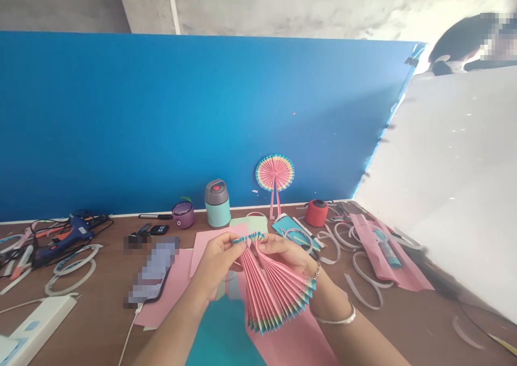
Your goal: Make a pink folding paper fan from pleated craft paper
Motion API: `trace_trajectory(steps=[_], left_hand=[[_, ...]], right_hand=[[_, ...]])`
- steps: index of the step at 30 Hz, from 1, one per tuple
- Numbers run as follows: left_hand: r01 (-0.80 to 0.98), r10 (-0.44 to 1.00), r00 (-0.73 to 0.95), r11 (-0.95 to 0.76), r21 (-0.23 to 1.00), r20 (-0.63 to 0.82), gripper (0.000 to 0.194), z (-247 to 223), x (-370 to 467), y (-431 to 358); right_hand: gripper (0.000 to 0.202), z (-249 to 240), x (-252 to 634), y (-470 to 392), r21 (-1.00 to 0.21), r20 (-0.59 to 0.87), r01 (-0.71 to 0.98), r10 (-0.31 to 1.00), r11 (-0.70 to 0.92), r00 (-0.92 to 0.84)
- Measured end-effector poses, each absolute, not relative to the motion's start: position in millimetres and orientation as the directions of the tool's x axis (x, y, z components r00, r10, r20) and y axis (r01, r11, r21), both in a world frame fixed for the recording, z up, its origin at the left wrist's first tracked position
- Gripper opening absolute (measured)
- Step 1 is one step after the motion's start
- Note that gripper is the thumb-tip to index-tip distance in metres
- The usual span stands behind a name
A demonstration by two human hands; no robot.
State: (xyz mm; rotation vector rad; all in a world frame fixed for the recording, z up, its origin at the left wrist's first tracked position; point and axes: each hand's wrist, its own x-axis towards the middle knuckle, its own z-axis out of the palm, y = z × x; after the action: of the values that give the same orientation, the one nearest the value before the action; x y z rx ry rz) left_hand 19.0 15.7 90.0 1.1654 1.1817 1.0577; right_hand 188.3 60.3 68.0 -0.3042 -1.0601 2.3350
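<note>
My left fingers (226, 241) and right fingers (276, 246) grip the gathered, blue-edged end of 1 pleated pink paper fan (283, 290), held over the pink sheet (299, 344) and teal sheet (222, 333) on the bench (109, 285). 1 round paper fan (274, 172) stands upright near the blue partition (161, 123).

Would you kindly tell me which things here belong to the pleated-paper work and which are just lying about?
Probably part of the job:
pleated paper
round paper fan
pink sheets
large teal sheet

Apparently just lying about:
lidded jar
purple pot
red item
power strip
</note>
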Motion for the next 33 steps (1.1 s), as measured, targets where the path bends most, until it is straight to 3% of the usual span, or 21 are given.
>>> trace_trajectory(steps=[33], left_hand=[[0.001, 0.991, 0.095, 0.093, 0.996, -0.092, 0.022, 90.3, 20.2, 13.5]], right_hand=[[0.011, 69.4, 185.6, 59.0, -0.741, -0.026, -0.370, 0.575, -0.561, -0.818]])
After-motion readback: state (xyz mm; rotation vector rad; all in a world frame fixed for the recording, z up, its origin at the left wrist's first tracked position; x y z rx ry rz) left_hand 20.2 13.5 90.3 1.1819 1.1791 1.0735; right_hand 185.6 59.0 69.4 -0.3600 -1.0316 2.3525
